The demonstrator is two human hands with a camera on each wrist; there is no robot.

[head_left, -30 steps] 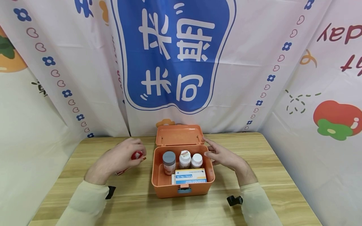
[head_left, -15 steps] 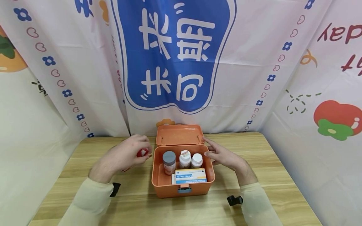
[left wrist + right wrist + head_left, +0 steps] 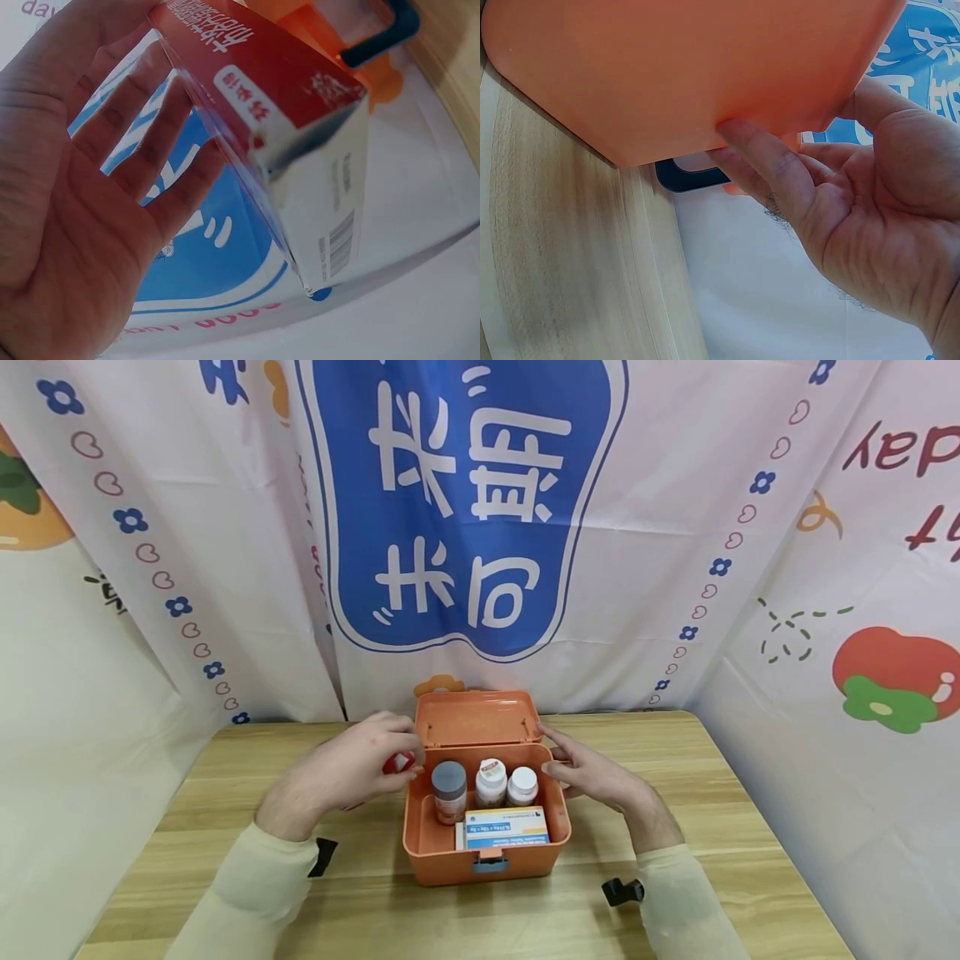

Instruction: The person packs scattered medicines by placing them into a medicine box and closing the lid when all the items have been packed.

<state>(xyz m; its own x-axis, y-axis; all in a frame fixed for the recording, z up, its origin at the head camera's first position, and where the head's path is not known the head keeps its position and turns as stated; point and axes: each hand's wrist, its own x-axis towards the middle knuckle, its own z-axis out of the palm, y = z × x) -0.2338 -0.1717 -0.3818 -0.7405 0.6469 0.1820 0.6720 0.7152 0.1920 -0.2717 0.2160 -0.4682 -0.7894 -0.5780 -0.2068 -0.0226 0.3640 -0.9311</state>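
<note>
My left hand (image 3: 348,768) holds a red-and-white medicine carton (image 3: 255,67) at the left rim of an orange storage box (image 3: 442,864). In the left wrist view the fingertips lie along the carton's far side, and its white end flap faces the camera. My right hand (image 3: 592,777) grips the box's right wall, thumb over the rim and fingers against the outer side (image 3: 727,75). The lid (image 3: 477,718) is raised at the back. Inside stand a grey-capped bottle (image 3: 449,793), two white bottles (image 3: 491,783) and a blue-and-white carton (image 3: 506,828) at the front.
The box rests on a wooden table (image 3: 637,893) with a printed cloth (image 3: 637,635) hanging right behind it. A blue-grey latch (image 3: 490,865) is on the box's front. A black wrist mount (image 3: 622,892) sits by the right sleeve.
My left hand has moved right with the red-and-white carton, from beside the box to its left rim. My right hand and the box have stayed in place.
</note>
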